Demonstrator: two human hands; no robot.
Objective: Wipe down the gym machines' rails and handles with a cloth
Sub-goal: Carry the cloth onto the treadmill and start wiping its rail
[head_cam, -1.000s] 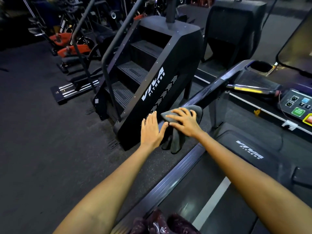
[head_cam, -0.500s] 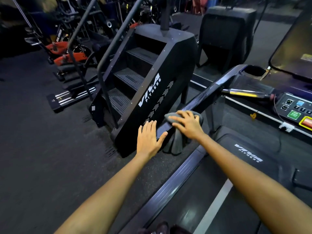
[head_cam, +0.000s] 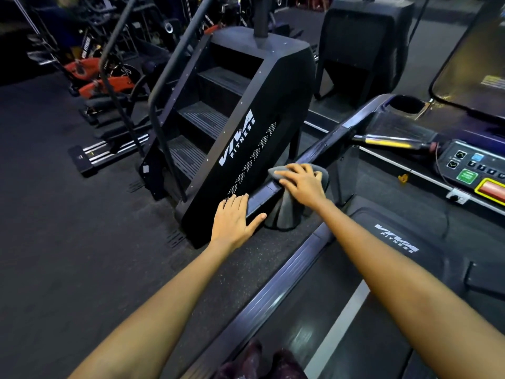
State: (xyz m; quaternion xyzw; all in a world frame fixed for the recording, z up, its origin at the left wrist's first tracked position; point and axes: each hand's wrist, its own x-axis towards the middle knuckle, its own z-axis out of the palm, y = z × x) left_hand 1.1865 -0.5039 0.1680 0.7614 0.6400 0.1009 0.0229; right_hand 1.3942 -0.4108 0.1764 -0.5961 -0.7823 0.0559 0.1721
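1. while lying flat on the near end of the treadmill's left handrail (head_cam: 325, 149), left hand (head_cam: 235, 220) resting open, four fingers straight and together, thumb spread along the rail's inner side, holding nothing.
2. just beyond it on the same rail, right hand (head_cam: 302, 183) pressing down on the grey cloth (head_cam: 289, 212), fingers spread and slightly bent over its top.
3. cloth draping over the rail under the palm, its loose folds hanging down on the belt side.
4. counting: two hands, both on one rail; one cloth.
5. standing just left of the rail, one black stair climber (head_cam: 246, 127) marked viva fitness, showing four steps.
6. showing at right, one treadmill console (head_cam: 475, 170) with a green button.
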